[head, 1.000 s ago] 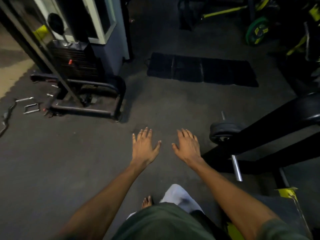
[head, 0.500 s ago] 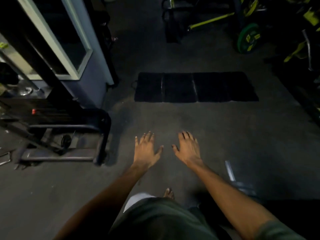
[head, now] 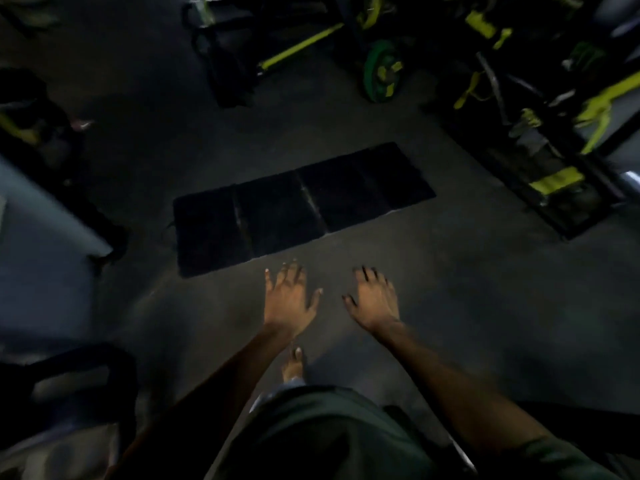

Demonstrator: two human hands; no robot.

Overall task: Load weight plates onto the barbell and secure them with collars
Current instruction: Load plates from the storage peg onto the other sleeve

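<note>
Your left hand (head: pixel 289 299) and right hand (head: pixel 375 301) hang spread and empty short of the mat (head: pixel 298 206); fetching comes next, probably the green plate (head: pixel 381 74) beyond it.

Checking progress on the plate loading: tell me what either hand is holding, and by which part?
Nothing is held. The left hand and the right hand both hang open over the bare floor, fingers spread.

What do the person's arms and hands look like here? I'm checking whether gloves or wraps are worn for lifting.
No gloves or wraps show. The left hand and right hand are bare, as are both forearms. A dark green short sleeve covers the right upper arm.
</note>
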